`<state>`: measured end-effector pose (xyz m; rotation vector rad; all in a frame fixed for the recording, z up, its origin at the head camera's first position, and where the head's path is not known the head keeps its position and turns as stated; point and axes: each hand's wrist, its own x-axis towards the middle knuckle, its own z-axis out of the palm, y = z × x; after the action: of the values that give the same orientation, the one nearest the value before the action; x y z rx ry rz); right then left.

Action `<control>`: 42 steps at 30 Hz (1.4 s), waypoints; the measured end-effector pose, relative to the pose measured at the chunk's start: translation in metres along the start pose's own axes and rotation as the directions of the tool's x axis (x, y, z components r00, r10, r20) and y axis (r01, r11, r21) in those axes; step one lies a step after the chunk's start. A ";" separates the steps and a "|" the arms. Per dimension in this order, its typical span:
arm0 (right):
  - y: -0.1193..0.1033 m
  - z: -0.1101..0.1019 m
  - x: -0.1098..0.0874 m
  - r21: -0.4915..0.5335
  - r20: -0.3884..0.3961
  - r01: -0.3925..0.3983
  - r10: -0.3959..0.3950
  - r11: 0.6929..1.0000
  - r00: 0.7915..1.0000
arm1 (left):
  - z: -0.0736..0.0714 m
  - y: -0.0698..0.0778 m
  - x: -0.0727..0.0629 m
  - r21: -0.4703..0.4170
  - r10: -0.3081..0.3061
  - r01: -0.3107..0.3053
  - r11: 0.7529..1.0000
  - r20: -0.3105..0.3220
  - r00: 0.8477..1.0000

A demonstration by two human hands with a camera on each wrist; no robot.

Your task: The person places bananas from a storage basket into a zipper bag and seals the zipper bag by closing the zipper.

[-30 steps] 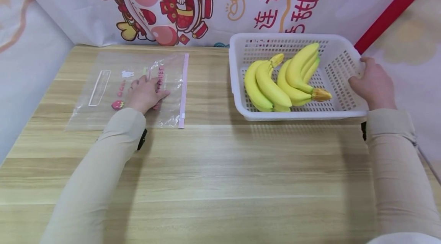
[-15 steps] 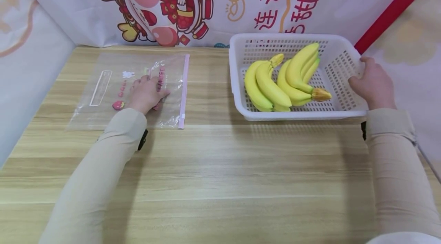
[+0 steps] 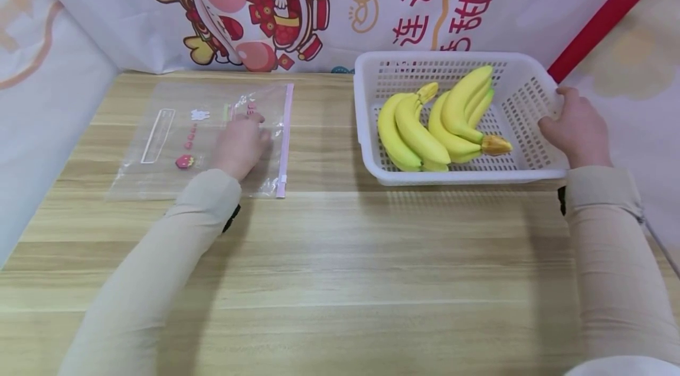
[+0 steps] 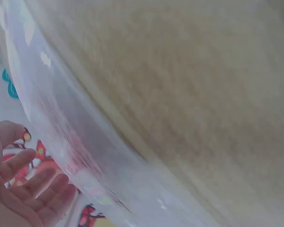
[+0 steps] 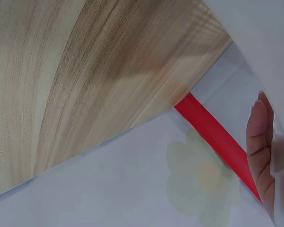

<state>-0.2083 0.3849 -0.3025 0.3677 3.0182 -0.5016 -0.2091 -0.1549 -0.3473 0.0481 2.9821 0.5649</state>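
So nearest is bare bench (image 3: 345,281), with a beige sleeve reaching in from each side and a black band (image 3: 231,218) at the left wrist. Past that, the left hand (image 3: 241,146) is over a clear zip bag (image 3: 204,137) lying flat at the back left. It's blurry from above, but the wrist cam shows loosely bent fingers, a bit spread, gripping nothing. Can't tell if they touch the plastic. The bag's lilac zip strip (image 3: 285,134) faces right.

Over at the back right, the right hand (image 3: 579,128) grips the right end of a white basket (image 3: 467,177), thumb over the rim, fingers outside. Two banana bunches (image 3: 417,131) sit in it, side by side. Behind everything is a white cartoon-print backdrop (image 3: 340,10) with a red stripe (image 3: 611,16).
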 end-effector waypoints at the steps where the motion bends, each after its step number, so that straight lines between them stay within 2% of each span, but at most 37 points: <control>1: 0.000 0.000 0.000 0.002 0.001 -0.002 0.002 1.000 1.000 | 0.002 0.003 0.000 0.015 0.011 -0.011 1.000 -0.007 1.000; 4: 0.000 0.000 0.000 0.002 0.000 -0.005 0.005 1.000 1.000 | 0.007 0.012 -0.002 0.087 0.064 -0.060 0.994 -0.034 0.997; 8: 0.000 0.000 0.000 0.002 -0.005 -0.007 0.007 1.000 1.000 | 0.013 0.021 -0.003 0.169 0.102 -0.098 0.981 -0.017 0.995; 17: -0.001 0.000 -0.001 0.004 -0.007 0.000 0.000 1.000 1.000 | 0.021 0.028 -0.004 0.258 0.184 -0.180 0.949 0.007 0.983; 25: -0.002 -0.001 -0.002 0.005 0.000 -0.003 0.003 1.000 1.000 | 0.025 0.028 -0.003 0.237 0.166 -0.176 0.955 0.062 0.984; 34: -0.001 0.000 0.000 0.006 0.005 -0.009 0.009 1.000 1.000 | 0.025 0.028 -0.002 0.228 0.148 -0.162 0.960 0.075 0.986; 42: 0.000 0.001 0.000 0.010 0.005 -0.016 0.016 1.000 1.000 | 0.025 0.027 0.000 0.177 0.128 -0.146 0.973 0.110 0.986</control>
<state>-0.2084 0.3846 -0.3032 0.3906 3.0062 -0.5166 -0.2057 -0.1205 -0.3601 0.2904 2.9404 0.2869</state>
